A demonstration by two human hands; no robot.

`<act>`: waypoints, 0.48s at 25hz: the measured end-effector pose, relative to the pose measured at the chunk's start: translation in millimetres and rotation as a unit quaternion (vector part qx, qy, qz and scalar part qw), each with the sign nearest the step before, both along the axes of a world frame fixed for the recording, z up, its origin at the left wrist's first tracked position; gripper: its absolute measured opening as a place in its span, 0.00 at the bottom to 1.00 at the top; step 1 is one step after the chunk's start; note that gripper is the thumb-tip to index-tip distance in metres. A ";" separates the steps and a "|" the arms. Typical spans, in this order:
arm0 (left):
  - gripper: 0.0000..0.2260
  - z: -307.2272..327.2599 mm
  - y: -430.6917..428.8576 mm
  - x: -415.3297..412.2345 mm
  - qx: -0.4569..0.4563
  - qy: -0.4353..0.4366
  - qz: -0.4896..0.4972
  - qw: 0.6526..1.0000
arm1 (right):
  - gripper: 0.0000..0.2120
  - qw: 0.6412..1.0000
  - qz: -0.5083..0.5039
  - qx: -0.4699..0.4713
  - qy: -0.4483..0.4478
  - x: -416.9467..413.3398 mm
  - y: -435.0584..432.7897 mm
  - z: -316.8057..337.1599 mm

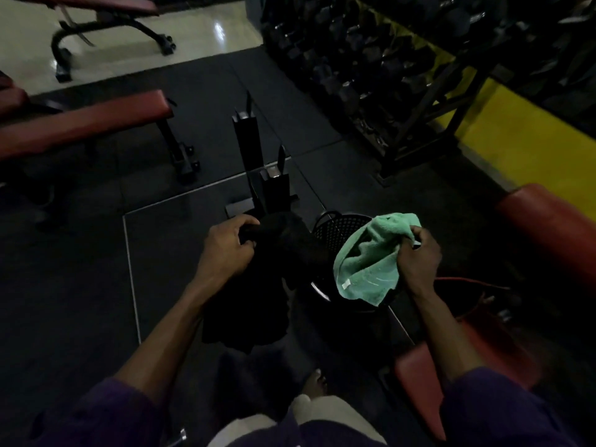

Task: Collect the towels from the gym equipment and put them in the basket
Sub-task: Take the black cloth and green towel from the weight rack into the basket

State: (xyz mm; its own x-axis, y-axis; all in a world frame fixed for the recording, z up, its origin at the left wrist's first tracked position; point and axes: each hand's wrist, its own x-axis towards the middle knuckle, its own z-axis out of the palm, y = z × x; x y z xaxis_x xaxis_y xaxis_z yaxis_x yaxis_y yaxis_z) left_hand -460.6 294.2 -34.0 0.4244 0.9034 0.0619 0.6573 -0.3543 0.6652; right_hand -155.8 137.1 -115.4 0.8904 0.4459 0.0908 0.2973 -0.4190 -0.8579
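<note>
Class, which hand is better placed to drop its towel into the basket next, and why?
Right hand: its green towel hangs over the basket opening. The left hand holds a black towel hanging mostly beside the basket.

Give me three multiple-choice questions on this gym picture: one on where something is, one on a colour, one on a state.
1. Where is the green towel?
A. draped on a bench
B. held over the basket
C. lying flat on the floor

2. What colour is the second towel, held in the left hand?
A. black
B. white
C. yellow

3. What is the right hand doing?
A. hanging idle
B. resting flat on a bench
C. gripping the green towel

Answers:
1 B, it hangs from the hand across the basket's open top.
2 A, the cloth is as dark as the floor mat.
3 C, the fingers curl round the towel's upper edge.
</note>
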 end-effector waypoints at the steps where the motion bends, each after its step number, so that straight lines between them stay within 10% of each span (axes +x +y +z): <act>1: 0.17 -4.4 11.5 6.8 -0.005 0.004 -0.004 1.000 | 0.13 1.000 0.005 -0.011 0.006 5.9 11.3 -3.7; 12: 0.17 -10.9 103.4 75.3 -0.088 0.013 -0.213 0.973 | 0.27 0.964 -0.044 -0.142 0.219 0.6 19.6 -83.1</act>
